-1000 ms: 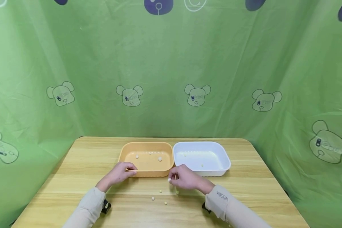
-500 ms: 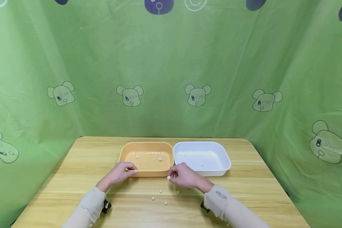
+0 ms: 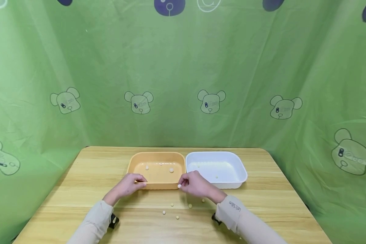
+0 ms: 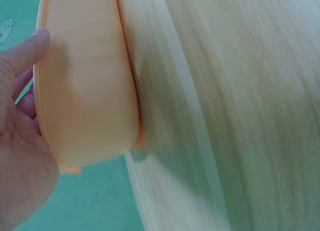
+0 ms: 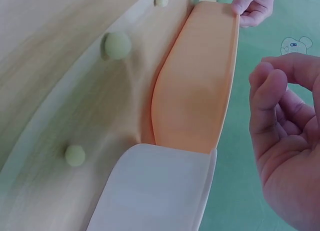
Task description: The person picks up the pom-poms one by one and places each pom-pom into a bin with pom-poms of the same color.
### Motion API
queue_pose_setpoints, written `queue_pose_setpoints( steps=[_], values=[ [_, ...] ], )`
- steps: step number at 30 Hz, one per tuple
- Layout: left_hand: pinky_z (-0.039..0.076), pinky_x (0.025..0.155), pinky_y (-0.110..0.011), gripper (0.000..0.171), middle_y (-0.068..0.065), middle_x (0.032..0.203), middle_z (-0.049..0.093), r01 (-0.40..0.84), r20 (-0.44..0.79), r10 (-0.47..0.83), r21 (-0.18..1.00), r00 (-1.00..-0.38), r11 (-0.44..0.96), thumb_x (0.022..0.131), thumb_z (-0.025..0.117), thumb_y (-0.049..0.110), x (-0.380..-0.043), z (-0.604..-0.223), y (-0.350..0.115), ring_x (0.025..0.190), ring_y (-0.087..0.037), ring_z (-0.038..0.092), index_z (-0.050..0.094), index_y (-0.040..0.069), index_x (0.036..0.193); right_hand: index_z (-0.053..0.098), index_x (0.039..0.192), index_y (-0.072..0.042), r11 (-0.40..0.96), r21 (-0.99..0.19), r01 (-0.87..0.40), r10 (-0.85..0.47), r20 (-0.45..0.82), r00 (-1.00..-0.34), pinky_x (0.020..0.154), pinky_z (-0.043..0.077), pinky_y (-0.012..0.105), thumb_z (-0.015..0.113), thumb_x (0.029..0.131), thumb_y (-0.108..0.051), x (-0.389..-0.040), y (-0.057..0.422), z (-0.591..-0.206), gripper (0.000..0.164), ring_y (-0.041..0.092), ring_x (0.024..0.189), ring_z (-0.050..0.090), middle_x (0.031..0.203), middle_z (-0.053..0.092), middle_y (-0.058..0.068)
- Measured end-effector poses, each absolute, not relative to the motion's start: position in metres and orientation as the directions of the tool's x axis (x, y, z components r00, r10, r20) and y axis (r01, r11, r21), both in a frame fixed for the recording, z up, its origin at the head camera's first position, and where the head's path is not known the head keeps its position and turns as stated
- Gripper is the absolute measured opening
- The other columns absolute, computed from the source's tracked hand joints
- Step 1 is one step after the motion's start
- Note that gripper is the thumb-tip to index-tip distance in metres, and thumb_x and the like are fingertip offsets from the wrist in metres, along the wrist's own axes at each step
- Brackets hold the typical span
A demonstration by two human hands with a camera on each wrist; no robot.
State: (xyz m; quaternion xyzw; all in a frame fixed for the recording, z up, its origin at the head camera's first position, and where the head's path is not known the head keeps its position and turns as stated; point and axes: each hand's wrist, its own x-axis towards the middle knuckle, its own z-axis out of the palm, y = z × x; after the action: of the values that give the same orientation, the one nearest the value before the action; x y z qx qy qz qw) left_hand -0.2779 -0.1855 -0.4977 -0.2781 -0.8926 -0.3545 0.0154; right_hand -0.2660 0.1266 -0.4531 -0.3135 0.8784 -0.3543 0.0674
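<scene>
My left hand (image 3: 127, 184) grips the near-left rim of an orange plastic basin (image 3: 163, 186), thumb outside and fingers over the edge. In the left wrist view the thumb lies along the outer wall. A small white ball (image 3: 179, 186) is pinched at the fingertips of my right hand (image 3: 196, 184), by the basin's near-right corner. In the right wrist view those fingers are curled together and the ball is hidden. Several whitish balls, among them a larger one (image 3: 171, 170), lie inside the orange basin. A white basin (image 3: 227, 185) stands against its right side, holding small yellowish balls (image 3: 216, 177).
Several small balls lie on the wooden table (image 3: 286, 203) in front of the basins, among them a yellow-green one (image 3: 190, 206) and a whitish one (image 3: 163, 212). A green printed curtain (image 3: 177, 128) surrounds the table's back and sides.
My right hand has risen slightly and moved forward, bringing the white ball up to the orange basin's near-right corner. A ball below the right wrist has come into view. The left hand stays put.
</scene>
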Motion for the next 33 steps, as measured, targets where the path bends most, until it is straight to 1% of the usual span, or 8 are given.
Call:
queue_pose_setpoints(
  steps=[13,19,22,24,26,29,31,33],
  values=[
    [0.048,0.072,-0.029,0.007,0.01,0.084,0.067,0.492,0.212,0.477,0.633,-0.853,0.598,0.089,0.066,0.015,-0.277,-0.498,-0.186,0.077,-0.007,0.058,0.071,0.011,0.089,0.067,0.081,-0.009,0.561,-0.705,-0.433,-0.528,0.098,-0.844,0.062,0.05,0.024,0.071,0.08,-0.006,-0.281,0.116,-0.449,0.005,0.01,0.066,0.057,0.072,0.06,-0.004],
    [0.047,0.073,-0.029,0.007,0.011,0.084,0.066,0.485,0.197,0.482,0.637,-0.854,0.6,0.089,0.066,0.016,-0.277,-0.498,-0.186,0.078,-0.007,0.058,0.071,0.011,0.09,0.067,0.08,-0.007,0.55,-0.74,-0.387,-0.497,0.082,-0.864,0.051,0.049,0.027,0.07,0.08,-0.006,-0.284,0.108,-0.443,0.004,0.01,0.056,0.055,0.069,0.06,-0.001],
    [0.047,0.073,-0.03,0.008,0.011,0.084,0.066,0.491,0.203,0.485,0.637,-0.85,0.594,0.089,0.066,0.018,-0.278,-0.498,-0.187,0.078,-0.008,0.058,0.071,0.012,0.089,0.066,0.082,-0.004,0.533,-0.776,-0.338,-0.481,0.05,-0.875,0.047,0.048,0.028,0.069,0.079,-0.003,-0.287,0.104,-0.44,0.004,0.013,0.053,0.055,0.069,0.06,0.001],
    [0.048,0.073,-0.031,0.008,0.011,0.084,0.066,0.494,0.209,0.485,0.638,-0.849,0.591,0.089,0.067,0.019,-0.279,-0.498,-0.187,0.078,-0.008,0.059,0.071,0.013,0.089,0.066,0.083,-0.003,0.526,-0.788,-0.319,-0.476,0.038,-0.879,0.047,0.048,0.029,0.067,0.079,-0.001,-0.29,0.102,-0.439,0.004,0.019,0.053,0.058,0.069,0.06,0.002],
    [0.048,0.073,-0.03,0.008,0.011,0.084,0.066,0.492,0.209,0.482,0.638,-0.851,0.593,0.089,0.066,0.02,-0.279,-0.498,-0.187,0.078,-0.008,0.059,0.071,0.014,0.089,0.066,0.083,-0.002,0.532,-0.784,-0.321,-0.473,0.04,-0.88,0.048,0.049,0.028,0.067,0.079,-0.001,-0.294,0.1,-0.437,0.004,0.022,0.056,0.06,0.069,0.06,0.002],
    [0.048,0.072,-0.029,0.007,0.011,0.084,0.066,0.496,0.215,0.481,0.637,-0.85,0.59,0.089,0.066,0.019,-0.279,-0.498,-0.187,0.077,-0.007,0.059,0.071,0.014,0.089,0.067,0.083,-0.002,0.55,-0.768,-0.327,-0.465,0.043,-0.884,0.049,0.05,0.027,0.068,0.079,-0.001,-0.301,0.097,-0.436,0.004,0.02,0.057,0.061,0.069,0.061,0.002],
    [0.048,0.072,-0.029,0.007,0.01,0.084,0.067,0.5,0.22,0.482,0.635,-0.848,0.589,0.089,0.066,0.019,-0.279,-0.499,-0.187,0.077,-0.007,0.058,0.071,0.014,0.089,0.067,0.083,-0.003,0.567,-0.758,-0.323,-0.458,0.036,-0.888,0.049,0.05,0.026,0.069,0.081,-0.003,-0.304,0.095,-0.434,0.003,0.015,0.056,0.059,0.069,0.062,0.004],
    [0.048,0.072,-0.029,0.007,0.01,0.084,0.067,0.501,0.22,0.484,0.635,-0.847,0.588,0.089,0.067,0.019,-0.279,-0.499,-0.187,0.077,-0.007,0.058,0.071,0.014,0.089,0.067,0.083,-0.003,0.576,-0.755,-0.314,-0.453,0.024,-0.891,0.049,0.051,0.026,0.069,0.081,-0.005,-0.307,0.093,-0.433,0.003,0.013,0.055,0.059,0.069,0.063,0.005]
  ],
)
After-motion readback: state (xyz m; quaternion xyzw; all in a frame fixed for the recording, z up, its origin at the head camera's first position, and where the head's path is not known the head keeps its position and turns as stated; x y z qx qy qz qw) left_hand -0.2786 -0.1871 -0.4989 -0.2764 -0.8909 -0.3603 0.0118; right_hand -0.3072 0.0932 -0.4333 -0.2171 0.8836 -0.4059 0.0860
